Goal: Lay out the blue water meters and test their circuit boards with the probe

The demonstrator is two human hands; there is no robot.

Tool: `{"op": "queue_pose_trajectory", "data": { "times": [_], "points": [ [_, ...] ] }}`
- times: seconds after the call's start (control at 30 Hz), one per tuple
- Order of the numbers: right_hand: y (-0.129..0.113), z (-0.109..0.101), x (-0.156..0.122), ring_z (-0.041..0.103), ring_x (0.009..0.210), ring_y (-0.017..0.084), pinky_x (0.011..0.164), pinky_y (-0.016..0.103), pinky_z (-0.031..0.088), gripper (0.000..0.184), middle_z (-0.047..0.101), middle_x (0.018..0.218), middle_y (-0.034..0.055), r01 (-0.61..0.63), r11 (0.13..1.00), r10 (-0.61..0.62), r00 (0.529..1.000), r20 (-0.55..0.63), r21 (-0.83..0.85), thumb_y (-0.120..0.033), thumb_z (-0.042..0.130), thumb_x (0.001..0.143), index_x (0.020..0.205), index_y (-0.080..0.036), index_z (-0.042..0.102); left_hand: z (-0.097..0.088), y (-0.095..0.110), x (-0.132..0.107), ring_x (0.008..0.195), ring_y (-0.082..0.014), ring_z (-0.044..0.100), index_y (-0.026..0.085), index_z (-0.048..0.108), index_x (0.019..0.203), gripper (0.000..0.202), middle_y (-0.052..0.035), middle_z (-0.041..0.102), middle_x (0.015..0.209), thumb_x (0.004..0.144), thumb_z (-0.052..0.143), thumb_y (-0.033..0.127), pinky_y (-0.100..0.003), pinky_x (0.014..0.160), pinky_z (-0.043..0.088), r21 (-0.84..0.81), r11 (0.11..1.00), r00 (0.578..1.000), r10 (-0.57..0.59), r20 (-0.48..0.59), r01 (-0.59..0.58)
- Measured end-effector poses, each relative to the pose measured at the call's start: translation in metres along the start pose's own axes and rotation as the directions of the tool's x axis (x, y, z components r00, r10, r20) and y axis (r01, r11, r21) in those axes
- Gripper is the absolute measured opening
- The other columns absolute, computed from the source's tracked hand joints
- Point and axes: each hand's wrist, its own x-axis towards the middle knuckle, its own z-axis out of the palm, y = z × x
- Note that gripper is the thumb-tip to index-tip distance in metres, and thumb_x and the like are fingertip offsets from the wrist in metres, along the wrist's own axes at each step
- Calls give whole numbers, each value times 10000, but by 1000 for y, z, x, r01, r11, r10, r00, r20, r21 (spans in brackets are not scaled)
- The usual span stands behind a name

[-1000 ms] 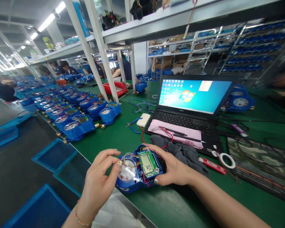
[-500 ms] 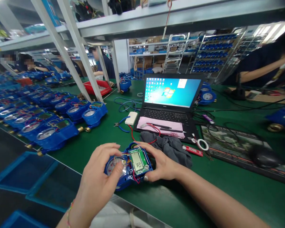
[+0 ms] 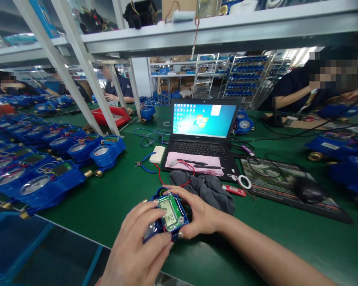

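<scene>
A blue water meter (image 3: pixel 184 204) with its electronics housing uncovered is at the bench's front edge. Inside the housing sits a green circuit board (image 3: pixel 176 205) whose LCD screen (image 3: pixel 169 217) reads what looks like "02". My right hand (image 3: pixel 203 215) grips the housing from the right, thumb below and fingers along the far side. My left hand (image 3: pixel 139 241) closes over the left part, its fingertips at the screen's left edge and its thumb by the lower edge of the board. That hand covers most of the round dial (image 3: pixel 150 230) and the wires.
Behind the meter lie a grey cloth (image 3: pixel 210 190), pliers (image 3: pixel 146 163) and a laptop (image 3: pixel 201 145) with pink paper (image 3: pixel 193 162) on it. Rows of blue meters (image 3: pixel 50 178) stand at left. A mouse (image 3: pixel 308 190) rests on a mat at right. Co-workers sit beyond.
My left hand has shifted from the dial onto the left edge of the circuit board. My right hand keeps its grip on the housing. The view has swung slightly right.
</scene>
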Motion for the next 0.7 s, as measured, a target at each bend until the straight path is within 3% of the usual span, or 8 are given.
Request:
{"op": "queue_pose_trajectory", "data": {
  "times": [0.13,0.27,0.37,0.43,0.5,0.57,0.63,0.7],
  "points": [
    [2,6,1,371,1291,299,1090,457,254,813,374,1406,157,17,1000,-17,1000,-22,2,-413,771,594,1288,-191,411,8,-3,-2,1186,-240,421,234,564,859,57,-59,517,1145,826,582,192,-432,1044,352,2,1000,1000,-19,-19,19],
    [2,15,2,366,1294,295,1086,454,259,821,376,1399,152,26,999,-25,998,-56,19,-385,776,590,1298,-207,401,10,-8,-4,1186,-227,425,235,549,809,74,-53,538,1141,775,575,174,-386,1046,340,27,1000,999,10,-39,-9],
    [3,20,2,355,1299,299,1086,463,255,825,381,1390,152,27,999,-25,997,-70,29,-395,775,583,1297,-206,407,-3,-17,-4,1179,-220,440,247,561,856,46,-46,546,1148,821,565,275,-339,970,412,-28,992,992,-124,-25,123],
    [3,21,2,346,1303,306,1089,470,248,839,372,1393,163,3,999,-1,997,-71,38,-417,778,568,1291,-189,419,-14,-31,0,1073,-200,519,251,570,882,103,-34,576,1089,860,532,344,-297,867,462,-51,952,953,-303,-24,302],
    [4,21,2,344,1305,310,1092,472,241,846,362,1397,174,-11,999,15,997,-78,45,-441,775,563,1287,-172,428,-20,-53,6,916,-181,575,245,583,902,189,-21,605,985,878,480,401,-277,775,474,-54,873,875,-485,-5,484],
    [4,21,1,342,1308,309,1096,468,234,861,365,1397,178,-7,999,11,996,-88,48,-462,774,562,1294,-163,432,-16,-83,15,831,-182,583,232,592,962,305,-20,614,930,871,418,465,-284,735,469,-31,790,787,-606,117,613],
    [4,20,1,341,1310,308,1099,464,230,892,365,1401,181,-3,999,7,996,-91,49,-476,780,558,1312,-155,427,-2,-114,25,785,-185,583,222,580,1060,379,-24,615,888,849,374,461,-292,710,462,30,758,725,-634,268,652],
    [5,20,1,343,1310,309,1101,460,229,942,357,1412,187,-4,999,9,996,-91,50,-486,791,552,1341,-144,406,18,-141,33,733,-188,580,216,566,1133,424,-26,611,832,814,382,425,-301,699,456,72,766,706,-621,341,639]
  ]
}}
